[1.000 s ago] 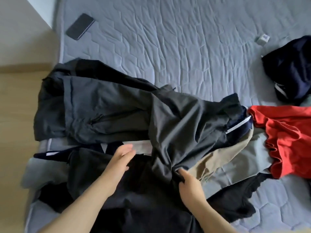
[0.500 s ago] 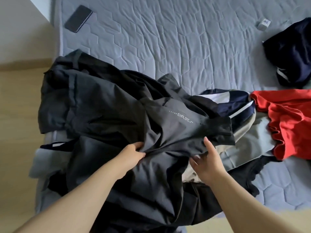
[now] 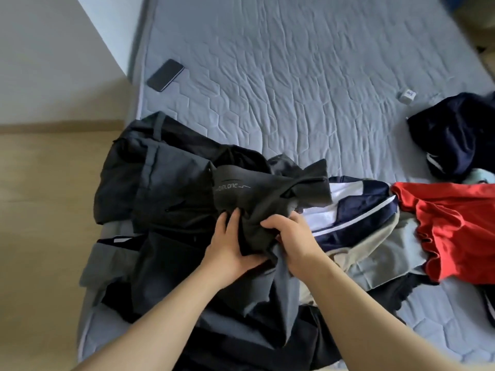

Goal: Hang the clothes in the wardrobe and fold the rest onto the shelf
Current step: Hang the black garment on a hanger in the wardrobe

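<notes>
A dark grey garment [image 3: 267,199] with printed lettering is being gathered at the near side of the bed [image 3: 294,89], on top of a pile of dark clothes [image 3: 171,258]. Its bunched fabric is being pinched between thumb and fingers of the left hand [image 3: 230,245] and clasped under the curled fingers of the right hand [image 3: 292,236]. This is probably so that it can be pulled free of the pile for hanging or folding. A red garment [image 3: 455,223] and a phone [image 3: 165,75] are being left aside.
</notes>
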### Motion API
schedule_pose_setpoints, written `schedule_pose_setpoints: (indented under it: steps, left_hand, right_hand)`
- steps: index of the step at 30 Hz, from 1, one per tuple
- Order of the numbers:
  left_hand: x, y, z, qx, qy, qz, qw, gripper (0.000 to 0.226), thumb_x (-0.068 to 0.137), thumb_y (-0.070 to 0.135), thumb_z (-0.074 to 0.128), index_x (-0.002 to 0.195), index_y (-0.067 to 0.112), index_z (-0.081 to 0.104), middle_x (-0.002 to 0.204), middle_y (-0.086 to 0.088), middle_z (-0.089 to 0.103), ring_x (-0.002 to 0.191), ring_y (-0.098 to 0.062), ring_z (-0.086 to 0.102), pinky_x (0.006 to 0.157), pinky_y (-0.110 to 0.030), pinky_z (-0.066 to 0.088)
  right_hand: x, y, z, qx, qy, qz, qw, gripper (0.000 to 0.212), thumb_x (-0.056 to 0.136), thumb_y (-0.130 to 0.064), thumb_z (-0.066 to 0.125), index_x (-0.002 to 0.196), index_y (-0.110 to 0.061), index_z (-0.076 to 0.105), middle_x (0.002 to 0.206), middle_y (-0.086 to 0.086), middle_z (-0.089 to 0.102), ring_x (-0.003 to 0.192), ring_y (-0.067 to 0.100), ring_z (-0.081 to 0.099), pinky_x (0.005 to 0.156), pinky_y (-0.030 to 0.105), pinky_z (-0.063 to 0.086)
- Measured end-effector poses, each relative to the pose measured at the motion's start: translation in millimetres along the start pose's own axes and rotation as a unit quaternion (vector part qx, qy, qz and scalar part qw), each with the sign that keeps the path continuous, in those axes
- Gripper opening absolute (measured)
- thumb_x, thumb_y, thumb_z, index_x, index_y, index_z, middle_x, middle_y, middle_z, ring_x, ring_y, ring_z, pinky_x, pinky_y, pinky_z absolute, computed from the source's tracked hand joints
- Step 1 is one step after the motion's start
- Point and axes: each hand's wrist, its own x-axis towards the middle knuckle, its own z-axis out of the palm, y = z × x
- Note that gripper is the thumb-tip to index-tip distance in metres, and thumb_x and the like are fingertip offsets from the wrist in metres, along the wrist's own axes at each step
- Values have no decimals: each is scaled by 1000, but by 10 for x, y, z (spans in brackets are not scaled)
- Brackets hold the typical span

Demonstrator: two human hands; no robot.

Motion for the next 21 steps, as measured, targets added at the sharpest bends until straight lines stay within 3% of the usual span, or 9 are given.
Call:
schedule_pose_setpoints:
  steps: [2,3,4,6,10,13,16,19,21]
  left_hand:
    - [-6,34,-144,-75,51,39,995,60,77,24,70,131,26,44,142,2,36,126,-20,44,103,-35,39]
    - [-45,58,-218,-100,60,53,992,35,82,19,64,113,32,56,126,5,52,116,-19,52,94,-32,45]
    - [-105,93,-299,-116,64,55,990,26,86,16,57,95,40,58,106,10,61,105,-17,57,83,-29,48]
    - [-221,175,-498,-158,89,45,982,30,90,13,48,80,40,57,89,11,63,90,-14,60,76,-30,50]
    - [-416,541,-1034,-296,139,70,943,39,87,1,40,86,37,56,97,10,62,91,-7,58,77,-26,47]
    - [-588,879,-1484,-350,152,121,916,45,86,-2,35,85,37,57,99,12,60,95,-6,57,80,-24,46]
    - [-803,1128,-1871,-380,173,165,894,49,84,-6,34,82,33,62,94,9,64,87,-3,60,69,-18,45]
    - [-1105,1293,-2216,-369,201,204,884,58,83,-9,35,75,39,67,80,20,67,76,6,60,64,-13,45]
    - [-1309,1388,-2418,-340,191,227,892,66,85,-9,36,74,48,67,75,27,66,75,7,59,70,-18,46]
  right_hand:
    - [-122,-69,95,-28,-44,-23,998,16,78,7,56,78,-4,68,77,11,70,76,22,67,70,32,57]
    - [-173,-97,134,-38,-59,-35,997,22,79,8,56,74,-8,71,76,9,71,74,20,68,65,27,56]
    - [-228,-145,177,-39,-66,-44,996,27,79,8,57,69,-11,73,75,7,72,72,18,68,62,24,55]
    - [-339,-274,265,-26,-68,-61,995,34,82,6,57,61,-15,75,68,2,72,65,12,69,57,18,52]
    - [-559,-631,460,-39,-39,-98,994,16,82,-12,63,67,-7,67,65,-3,62,63,10,58,53,16,43]
    - [-697,-928,631,-46,-1,-138,989,25,88,-7,53,68,-19,63,55,-12,57,50,-1,51,43,8,37]
    - [-871,-1234,866,-41,42,-102,993,12,93,-27,51,87,-18,57,73,-4,56,55,5,51,43,15,39]
    - [-1107,-1589,1162,28,-29,1,999,45,86,-64,43,85,-20,54,70,2,63,58,15,59,50,24,44]
    - [-1232,-1856,1333,87,-69,40,993,58,77,-73,48,86,-16,58,82,11,67,77,25,64,61,34,49]
